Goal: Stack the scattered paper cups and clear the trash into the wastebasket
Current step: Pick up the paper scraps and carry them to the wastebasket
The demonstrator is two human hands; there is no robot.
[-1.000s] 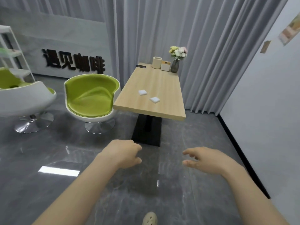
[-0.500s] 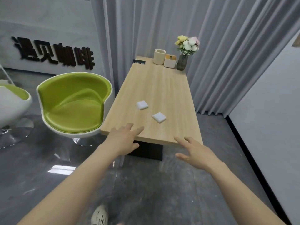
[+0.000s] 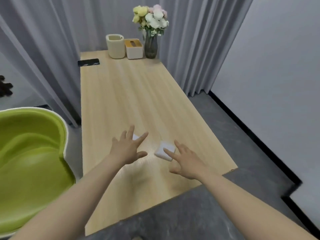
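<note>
Grey curtains back a long wooden table (image 3: 138, 101), with a green chair (image 3: 31, 161) at its left edge. Since half a second ago the person has closed in: both hands, then short of the near edge, are now over the tabletop at the two white paper scraps. Left hand (image 3: 126, 149), fingers spread and straight, covers most of the left scrap (image 3: 136, 136); contact cannot be confirmed. Right hand (image 3: 187, 161), also spread, has a fingertip at or on the right scrap (image 3: 164, 151). Neither hand has hold of anything yet. Judgement: trash pickup is just starting.

Containers, far end: cream wastebasket (image 3: 115, 46), open-topped, interior not visible from here. Beside it a tissue box (image 3: 134, 49), then a vase (image 3: 151, 47) holding flowers (image 3: 150, 16). No paper cups in view.
</note>
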